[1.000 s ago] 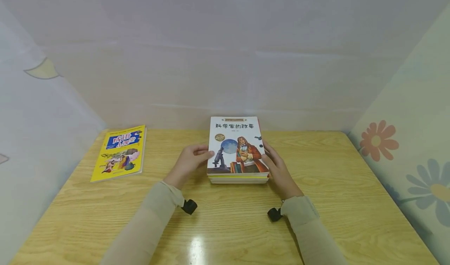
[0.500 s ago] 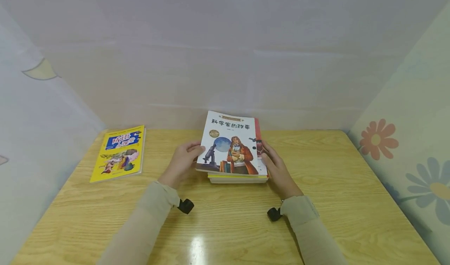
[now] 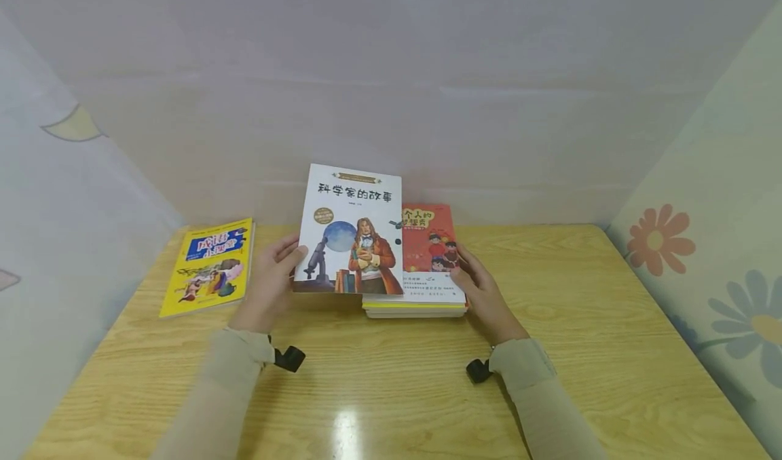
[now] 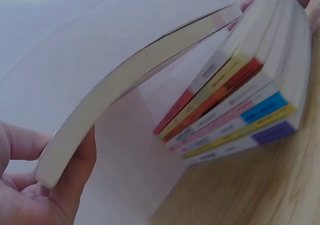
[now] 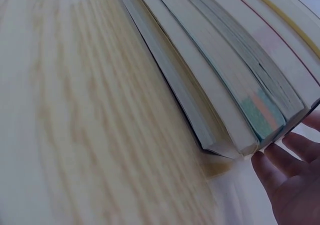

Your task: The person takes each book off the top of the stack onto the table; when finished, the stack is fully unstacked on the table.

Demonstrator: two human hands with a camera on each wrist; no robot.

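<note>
Lifted clear and carried leftward since a second ago, the scientist storybook is gripped by the left hand, while the stack, its red-covered book now exposed, is steadied by the flat-fingered right hand.

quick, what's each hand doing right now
Left hand: grips the scientist book, lifted off the book stack.
Right hand: open, fingers resting against the stack's side.
</note>
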